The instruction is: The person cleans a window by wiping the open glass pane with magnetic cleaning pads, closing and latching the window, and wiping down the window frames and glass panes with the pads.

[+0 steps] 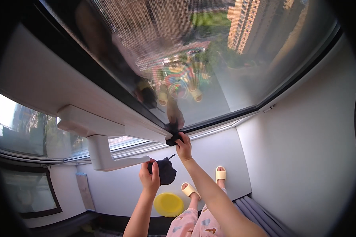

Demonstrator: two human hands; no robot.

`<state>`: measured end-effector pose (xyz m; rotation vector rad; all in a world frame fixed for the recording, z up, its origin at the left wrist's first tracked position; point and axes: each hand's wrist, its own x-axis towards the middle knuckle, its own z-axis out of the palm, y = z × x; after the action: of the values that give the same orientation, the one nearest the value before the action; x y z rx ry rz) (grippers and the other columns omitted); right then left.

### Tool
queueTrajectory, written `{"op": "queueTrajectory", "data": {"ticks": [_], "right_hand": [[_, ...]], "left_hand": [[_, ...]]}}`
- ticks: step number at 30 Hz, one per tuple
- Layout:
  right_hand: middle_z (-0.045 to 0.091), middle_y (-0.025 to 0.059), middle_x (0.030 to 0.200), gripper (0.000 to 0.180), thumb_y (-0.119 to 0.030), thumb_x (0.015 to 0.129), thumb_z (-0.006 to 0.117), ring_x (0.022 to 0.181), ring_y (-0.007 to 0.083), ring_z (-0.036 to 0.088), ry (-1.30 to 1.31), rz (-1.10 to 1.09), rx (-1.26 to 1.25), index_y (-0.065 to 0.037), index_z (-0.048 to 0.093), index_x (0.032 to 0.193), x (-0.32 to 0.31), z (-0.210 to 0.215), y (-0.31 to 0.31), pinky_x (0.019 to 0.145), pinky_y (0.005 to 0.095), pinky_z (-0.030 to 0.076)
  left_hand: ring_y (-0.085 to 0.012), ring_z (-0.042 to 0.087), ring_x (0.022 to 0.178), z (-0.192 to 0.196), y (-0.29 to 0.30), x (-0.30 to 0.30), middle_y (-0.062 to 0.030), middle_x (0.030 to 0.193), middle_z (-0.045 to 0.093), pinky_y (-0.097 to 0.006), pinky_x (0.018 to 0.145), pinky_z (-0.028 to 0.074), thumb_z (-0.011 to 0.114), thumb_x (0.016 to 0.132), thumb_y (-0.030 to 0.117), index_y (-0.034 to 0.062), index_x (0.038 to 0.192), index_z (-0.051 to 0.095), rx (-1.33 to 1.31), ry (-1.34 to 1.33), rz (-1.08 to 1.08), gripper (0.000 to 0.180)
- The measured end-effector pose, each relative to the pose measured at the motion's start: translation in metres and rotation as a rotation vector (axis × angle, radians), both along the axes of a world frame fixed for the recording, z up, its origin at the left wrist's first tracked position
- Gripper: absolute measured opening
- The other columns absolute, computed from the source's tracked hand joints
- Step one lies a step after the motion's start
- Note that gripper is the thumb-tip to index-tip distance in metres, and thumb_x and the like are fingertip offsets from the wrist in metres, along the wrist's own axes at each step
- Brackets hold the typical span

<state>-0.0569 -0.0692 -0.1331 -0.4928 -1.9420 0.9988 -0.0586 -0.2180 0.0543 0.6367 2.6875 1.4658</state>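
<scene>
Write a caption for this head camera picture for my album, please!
Right hand presses a dark cloth on the window frame; left hand holds another cloth.

Yellow disc (168,204) on floor (118,189)

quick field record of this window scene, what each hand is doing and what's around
place: by a large window pane with a white frame
right hand: right hand presses a dark cloth against the lower corner of the pane
left hand: left hand grips a dark bundle of cloth, close to the tip of the white window handle
below: yellow round basin on the floor, yellow slippers on the person's feet
wall: plain white wall to the right
</scene>
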Motion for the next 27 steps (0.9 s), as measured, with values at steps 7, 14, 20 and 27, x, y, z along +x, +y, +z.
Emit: {"op": "queueTrajectory", "data": {"ticks": [7,14,20,27], "right_hand": [[0.055,-0.0031,0.114,0.006,-0.012,0.069,0.062,0.101,0.0204,0.052,-0.240,0.100,0.489,-0.013,0.061,0.075,0.015,-0.002,0.037,0.081,0.0341,0.047],[0.058,0.0024,0.107,0.011,-0.002,0.064,0.063,0.091,0.0239,0.054,-0.407,-0.130,0.528,-0.010,0.064,0.072,0.110,0.012,0.217,0.077,0.0350,0.046],[0.059,0.0044,0.112,0.011,-0.002,0.065,0.063,0.093,0.0267,0.056,-0.621,-0.364,0.437,-0.010,0.065,0.072,0.184,0.013,0.351,0.079,0.0370,0.047],[0.056,0.0128,0.114,0.019,0.001,0.067,0.064,0.101,0.0331,0.055,-0.282,-0.398,0.208,-0.009,0.064,0.083,0.188,0.028,0.326,0.086,0.0383,0.046]], "left_hand": [[-0.0102,0.048,0.071,-0.007,0.030,0.011,-0.0031,0.077,0.053,-0.023,0.068,0.041,0.051,0.090,0.010,0.0003,0.089,0.052,0.141,-0.190,0.018,0.010],[-0.0108,0.049,0.072,-0.018,0.074,0.055,-0.0041,0.077,0.054,-0.024,0.068,0.041,0.053,0.088,0.010,0.0007,0.089,0.052,0.135,-0.258,0.009,0.010],[-0.0111,0.050,0.073,-0.027,0.133,0.085,-0.0041,0.078,0.055,-0.024,0.069,0.042,0.054,0.088,0.011,0.0014,0.088,0.053,0.136,-0.356,-0.024,0.010],[-0.0108,0.050,0.074,-0.031,0.174,0.110,-0.0031,0.078,0.055,-0.024,0.069,0.042,0.055,0.088,0.013,0.0024,0.089,0.054,0.149,-0.417,-0.028,0.010]]}}
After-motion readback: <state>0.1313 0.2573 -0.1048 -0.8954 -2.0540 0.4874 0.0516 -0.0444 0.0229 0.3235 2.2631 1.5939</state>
